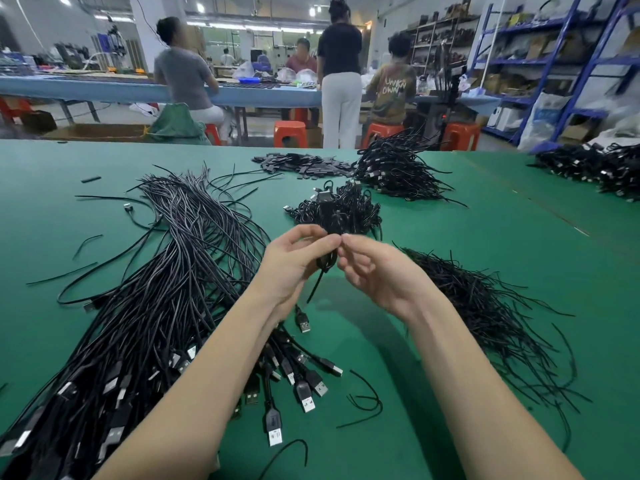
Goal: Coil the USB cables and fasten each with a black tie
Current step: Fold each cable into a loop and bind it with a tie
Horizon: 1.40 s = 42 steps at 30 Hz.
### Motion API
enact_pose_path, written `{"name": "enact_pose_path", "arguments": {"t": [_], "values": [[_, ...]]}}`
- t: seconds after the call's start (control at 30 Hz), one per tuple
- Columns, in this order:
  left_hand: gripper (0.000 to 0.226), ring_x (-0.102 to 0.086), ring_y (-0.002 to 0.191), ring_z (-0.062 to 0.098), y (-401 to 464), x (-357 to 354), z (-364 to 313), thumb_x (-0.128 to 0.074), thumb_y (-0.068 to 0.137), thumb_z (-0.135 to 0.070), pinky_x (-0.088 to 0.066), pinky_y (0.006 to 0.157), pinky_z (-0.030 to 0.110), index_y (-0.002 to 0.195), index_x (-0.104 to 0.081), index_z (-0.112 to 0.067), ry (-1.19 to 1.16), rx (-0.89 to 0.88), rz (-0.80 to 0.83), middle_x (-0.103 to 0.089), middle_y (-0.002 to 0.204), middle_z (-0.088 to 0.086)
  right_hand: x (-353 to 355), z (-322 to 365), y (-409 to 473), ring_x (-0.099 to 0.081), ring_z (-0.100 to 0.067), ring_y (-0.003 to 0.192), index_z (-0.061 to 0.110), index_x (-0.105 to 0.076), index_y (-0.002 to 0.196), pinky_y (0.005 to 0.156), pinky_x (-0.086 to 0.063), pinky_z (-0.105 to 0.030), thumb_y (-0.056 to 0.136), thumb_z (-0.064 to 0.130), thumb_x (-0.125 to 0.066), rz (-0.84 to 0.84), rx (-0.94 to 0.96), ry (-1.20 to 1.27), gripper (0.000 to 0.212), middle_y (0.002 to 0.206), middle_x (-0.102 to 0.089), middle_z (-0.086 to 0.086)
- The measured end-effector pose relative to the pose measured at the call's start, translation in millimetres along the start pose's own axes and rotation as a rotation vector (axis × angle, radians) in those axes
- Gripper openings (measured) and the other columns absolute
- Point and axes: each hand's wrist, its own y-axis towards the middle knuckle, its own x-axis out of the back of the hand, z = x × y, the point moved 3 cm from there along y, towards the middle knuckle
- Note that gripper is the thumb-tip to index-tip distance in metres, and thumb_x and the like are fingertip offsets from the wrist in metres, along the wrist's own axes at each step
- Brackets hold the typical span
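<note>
At the centre of the frame, both hands meet above the green counter [485, 209]. The left hand [294, 261] has its fingers curled round a small coiled USB cable [325, 261], with thumb and forefinger pinched at the top of the coil. The right hand [374, 268] faces it, its fingertips pinching at the same spot on the coil; whether a tie sits between them cannot be told. The loose end of the cable hangs down below the left hand, ending in a USB plug [303, 323] just above the counter.

In the lower left of the frame lies a big bundle of uncoiled cables [162, 289], its plugs fanned out toward the bottom centre. At right of the hands a heap of thin black ties [485, 306] spreads across the counter. Just behind the hands sits a pile of finished coils [337, 207], and further back, right of centre, another pile of cables [394, 168].
</note>
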Motion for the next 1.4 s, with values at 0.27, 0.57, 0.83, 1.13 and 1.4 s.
{"name": "enact_pose_path", "arguments": {"t": [0.27,0.57,0.83,1.13,1.4], "values": [[0.023,-0.060,0.063,0.009,-0.9,0.3,6.1,-0.078,0.068,-0.013,-0.048,0.065,0.019,0.089,-0.069,-0.015,-0.232,0.236,-0.042,-0.067,0.076,0.000,2.8,23.6,-12.9,-0.068,-0.011,0.086,0.021,-0.074,0.104,0.074,-0.059,-0.030,0.086,0.016,-0.080,-0.066,0.904,-1.112,0.019,0.104,-0.070,0.011],[0.027,-0.064,0.069,0.008,-1.6,-3.1,7.4,-0.078,0.068,-0.012,-0.051,0.064,0.017,0.092,-0.066,-0.016,-0.210,0.203,-0.002,-0.071,0.081,-0.001,2.0,20.3,-19.0,-0.067,-0.006,0.070,0.025,-0.077,0.090,0.062,-0.058,-0.028,0.089,0.025,-0.070,-0.227,0.976,-1.195,0.007,0.082,-0.072,0.017],[0.028,-0.067,0.071,0.012,-3.1,-8.6,4.2,-0.080,0.064,-0.014,-0.052,0.061,0.017,0.089,-0.067,-0.016,-0.117,0.120,0.038,-0.073,0.080,0.004,0.7,-2.6,-9.1,-0.046,-0.004,0.045,0.004,-0.071,0.073,0.032,-0.027,-0.008,0.085,0.007,-0.065,-0.069,-0.203,0.238,0.014,0.064,-0.061,0.000],[0.026,-0.061,0.067,0.010,-1.6,-1.4,4.1,-0.078,0.069,-0.014,-0.044,0.074,0.025,0.092,-0.066,-0.016,-0.151,0.209,-0.004,-0.068,0.077,0.000,9.8,25.2,-20.7,-0.066,-0.001,0.067,0.035,-0.074,0.103,0.059,-0.044,-0.008,0.089,0.010,-0.074,-0.064,0.786,-1.046,0.028,0.092,-0.074,0.019],[0.026,-0.063,0.068,0.009,-3.2,-2.5,6.6,-0.080,0.066,-0.015,-0.047,0.073,0.023,0.089,-0.069,-0.018,-0.126,0.215,0.017,-0.070,0.080,0.000,12.1,25.1,-20.1,-0.058,-0.009,0.056,0.042,-0.077,0.080,0.055,-0.039,-0.009,0.085,0.035,-0.080,-0.145,0.853,-1.024,0.010,0.081,-0.074,0.024]]}}
